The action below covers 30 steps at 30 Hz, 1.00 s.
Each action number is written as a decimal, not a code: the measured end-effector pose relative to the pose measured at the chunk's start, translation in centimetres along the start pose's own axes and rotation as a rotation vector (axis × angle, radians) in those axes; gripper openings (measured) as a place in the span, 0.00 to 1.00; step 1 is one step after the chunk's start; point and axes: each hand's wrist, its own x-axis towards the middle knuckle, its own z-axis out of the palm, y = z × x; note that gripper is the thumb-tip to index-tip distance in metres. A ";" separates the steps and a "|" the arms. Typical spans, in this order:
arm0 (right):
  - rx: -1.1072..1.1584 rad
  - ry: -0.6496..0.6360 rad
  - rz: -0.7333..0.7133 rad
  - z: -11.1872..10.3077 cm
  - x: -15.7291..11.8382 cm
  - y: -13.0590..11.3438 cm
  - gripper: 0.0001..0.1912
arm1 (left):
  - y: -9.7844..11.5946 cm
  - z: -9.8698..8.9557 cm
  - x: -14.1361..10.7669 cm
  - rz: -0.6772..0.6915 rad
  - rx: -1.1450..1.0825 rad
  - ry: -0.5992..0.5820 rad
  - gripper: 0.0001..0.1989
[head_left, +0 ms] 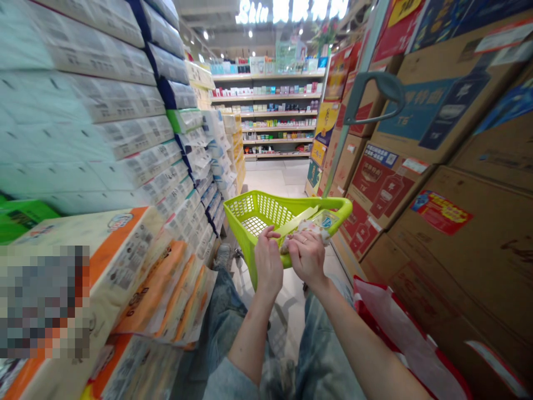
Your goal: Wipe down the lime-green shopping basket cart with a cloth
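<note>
A lime-green shopping cart [287, 208] with a slotted plastic basket stands right in front of me. My left hand [268, 260] rests at its near rim, fingers loosely bent and slightly apart, with nothing visible in them. Beside it, my right hand [308, 251], with a ring on one finger, is closed over a white patterned cloth-like item [315, 228] lying at the cart's handle end. The palm side and whatever is under those fingers are hidden. A small clear panel with a round teal logo [327, 220] sits on the cart just beyond the right hand.
Packs of tissue paper [125, 133] are stacked high on the left, with orange packs [154, 289] lower down. Cardboard cartons [449, 233] line the right side. A red bag [400, 328] lies at lower right. Ahead, the tiled aisle [275, 175] leads to stocked shelves [278, 114].
</note>
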 end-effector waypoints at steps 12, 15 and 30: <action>0.022 -0.062 -0.066 -2.8 0.1 4.9 0.18 | -3.8 0.5 4.0 0.233 0.380 -0.320 0.17; -0.061 -0.063 -0.064 -2.8 -1.1 3.3 0.13 | -3.8 1.1 4.1 0.241 0.475 -0.315 0.19; -0.478 -0.252 0.053 -0.7 1.8 0.5 0.22 | -3.2 1.9 3.9 0.245 0.571 -0.308 0.19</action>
